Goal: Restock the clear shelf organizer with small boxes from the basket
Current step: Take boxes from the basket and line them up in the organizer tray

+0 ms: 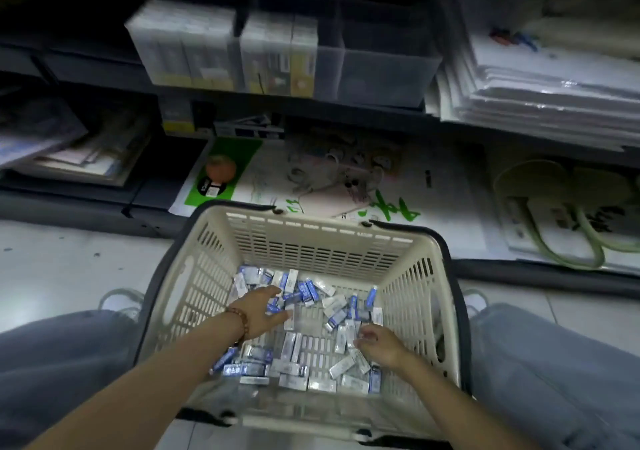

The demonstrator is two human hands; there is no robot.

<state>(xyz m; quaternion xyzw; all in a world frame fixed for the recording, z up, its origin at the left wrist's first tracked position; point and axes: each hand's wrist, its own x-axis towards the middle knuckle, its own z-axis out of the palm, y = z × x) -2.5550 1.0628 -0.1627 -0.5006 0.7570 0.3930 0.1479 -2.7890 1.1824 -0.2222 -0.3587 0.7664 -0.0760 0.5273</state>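
Observation:
A cream plastic basket [194, 276] with dark handles sits on the floor between my knees. Its bottom is covered with several small white-and-blue boxes [313, 292]. My left hand [261, 311], with a bead bracelet at the wrist, reaches into the pile with fingers spread over the boxes. My right hand [375, 344] is lower right in the basket, fingers curled down onto a small white box [349, 333]. The clear shelf organizer [384, 75] stands on the shelf above; its left compartments hold upright boxes [277, 54], its right compartment looks bare.
Stacks of plastic-wrapped white packs [554, 82] fill the shelf right of the organizer. Below lie printed sheets, an orange ball [221, 168] on green packaging and a cream tote bag [561, 221]. Dark shelf edges run across; tiled floor lies left of the basket.

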